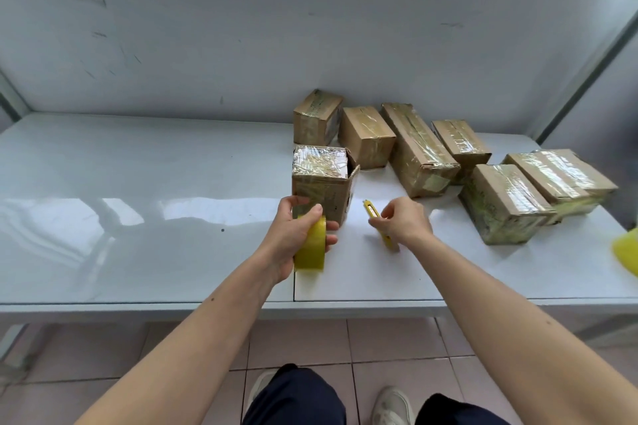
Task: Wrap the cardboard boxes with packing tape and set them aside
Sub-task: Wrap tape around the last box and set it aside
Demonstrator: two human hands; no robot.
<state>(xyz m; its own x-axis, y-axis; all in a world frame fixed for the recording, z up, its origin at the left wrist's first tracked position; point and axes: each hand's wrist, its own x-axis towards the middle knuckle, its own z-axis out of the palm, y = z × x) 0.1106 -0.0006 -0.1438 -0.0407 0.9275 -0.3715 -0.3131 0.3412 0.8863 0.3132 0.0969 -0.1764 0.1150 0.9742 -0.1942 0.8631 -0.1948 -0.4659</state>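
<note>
A small cardboard box (321, 179) stands upright near the middle of the white table (138, 183), its top covered in shiny tape and a side flap ajar on the right. My left hand (293, 235) grips a yellow roll of packing tape (310, 250) right in front of that box. My right hand (405, 221) pinches a yellow utility knife (374, 216), its tip pointing toward the box. Several taped boxes lie behind and to the right, among them a long box (417, 148) and a stubby box (500, 207).
A white back wall rises behind the table. A yellow object (626, 250) shows at the table's right edge. The table's front edge runs just below my forearms, with pink floor tiles and my shoes beneath.
</note>
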